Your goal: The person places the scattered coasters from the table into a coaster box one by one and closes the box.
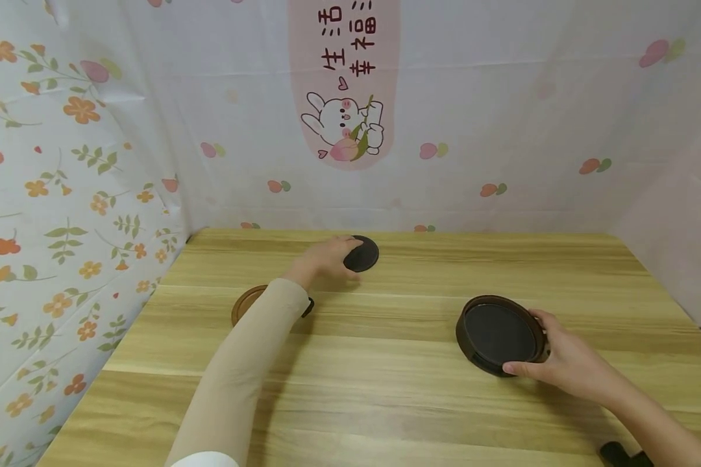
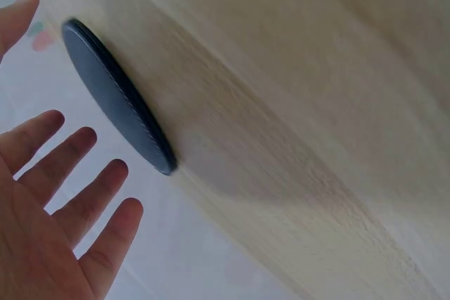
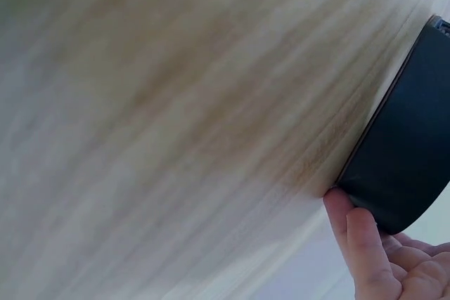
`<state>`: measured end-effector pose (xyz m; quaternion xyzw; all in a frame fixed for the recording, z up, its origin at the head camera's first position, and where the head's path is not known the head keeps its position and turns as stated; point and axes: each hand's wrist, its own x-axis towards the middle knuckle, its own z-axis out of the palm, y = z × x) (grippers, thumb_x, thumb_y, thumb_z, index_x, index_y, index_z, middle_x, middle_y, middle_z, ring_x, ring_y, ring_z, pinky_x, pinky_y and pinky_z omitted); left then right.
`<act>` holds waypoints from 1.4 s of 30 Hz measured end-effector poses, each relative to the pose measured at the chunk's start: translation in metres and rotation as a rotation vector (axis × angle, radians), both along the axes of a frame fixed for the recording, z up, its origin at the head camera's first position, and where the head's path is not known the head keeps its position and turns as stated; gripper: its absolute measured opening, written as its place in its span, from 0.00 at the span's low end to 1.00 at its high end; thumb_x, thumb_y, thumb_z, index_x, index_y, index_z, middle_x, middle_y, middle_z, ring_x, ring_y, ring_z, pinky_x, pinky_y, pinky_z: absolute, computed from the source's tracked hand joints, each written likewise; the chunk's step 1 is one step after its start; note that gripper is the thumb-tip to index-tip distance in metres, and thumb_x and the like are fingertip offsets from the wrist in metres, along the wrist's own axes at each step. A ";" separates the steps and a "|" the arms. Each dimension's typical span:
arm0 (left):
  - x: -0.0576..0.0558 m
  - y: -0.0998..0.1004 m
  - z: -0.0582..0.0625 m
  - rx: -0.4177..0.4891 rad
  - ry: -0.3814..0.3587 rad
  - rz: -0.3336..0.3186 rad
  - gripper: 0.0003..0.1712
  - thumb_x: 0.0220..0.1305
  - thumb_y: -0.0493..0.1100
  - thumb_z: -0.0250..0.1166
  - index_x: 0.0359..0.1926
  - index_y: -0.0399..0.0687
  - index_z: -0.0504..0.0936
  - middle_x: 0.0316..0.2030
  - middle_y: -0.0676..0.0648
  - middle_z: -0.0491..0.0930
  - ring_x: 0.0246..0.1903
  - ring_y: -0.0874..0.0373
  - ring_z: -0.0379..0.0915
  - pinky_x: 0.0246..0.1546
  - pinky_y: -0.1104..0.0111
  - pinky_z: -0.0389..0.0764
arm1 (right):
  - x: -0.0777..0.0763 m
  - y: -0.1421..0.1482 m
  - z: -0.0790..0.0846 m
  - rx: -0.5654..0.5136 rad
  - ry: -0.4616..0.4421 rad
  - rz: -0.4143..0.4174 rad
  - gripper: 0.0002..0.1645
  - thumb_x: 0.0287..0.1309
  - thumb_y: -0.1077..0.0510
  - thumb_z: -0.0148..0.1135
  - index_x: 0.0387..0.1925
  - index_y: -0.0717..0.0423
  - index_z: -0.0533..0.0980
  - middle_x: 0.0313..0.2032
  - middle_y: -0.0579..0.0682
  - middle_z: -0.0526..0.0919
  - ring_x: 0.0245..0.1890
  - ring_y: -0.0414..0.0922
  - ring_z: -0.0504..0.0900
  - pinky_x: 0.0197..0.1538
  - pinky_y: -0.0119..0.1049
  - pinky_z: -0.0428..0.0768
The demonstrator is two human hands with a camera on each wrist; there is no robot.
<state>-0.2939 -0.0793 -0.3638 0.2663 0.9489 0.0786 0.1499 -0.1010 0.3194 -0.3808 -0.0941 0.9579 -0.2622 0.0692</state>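
A flat black round coaster (image 1: 365, 254) with a stitched rim lies near the back edge of the table; it also shows in the left wrist view (image 2: 116, 96). My left hand (image 1: 327, 256) reaches over its left side, fingers spread and nearly straight. In the left wrist view, that hand's fingertips (image 2: 116, 173) stand apart from the coaster. On the right, my right hand (image 1: 572, 357) holds a round dark coaster holder (image 1: 468, 334) by its right side, thumb at the near rim. A black disc (image 1: 499, 332) fills the holder's top. The holder's dark side wall (image 3: 404, 138) shows in the right wrist view.
A brown round piece (image 1: 244, 305) with a small black loop (image 1: 308, 307) lies partly hidden beneath the left forearm. A dark object (image 1: 616, 454) sits at the lower right, partly covered by the right forearm. Patterned cloth (image 1: 502, 130) hangs behind the wooden table (image 1: 385, 389).
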 end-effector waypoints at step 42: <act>-0.026 0.010 -0.014 -0.030 -0.009 0.110 0.53 0.58 0.64 0.69 0.77 0.53 0.57 0.73 0.45 0.62 0.73 0.44 0.55 0.66 0.49 0.68 | -0.001 0.000 -0.002 0.015 -0.013 0.003 0.68 0.48 0.38 0.76 0.71 0.75 0.48 0.60 0.80 0.69 0.51 0.71 0.78 0.45 0.62 0.78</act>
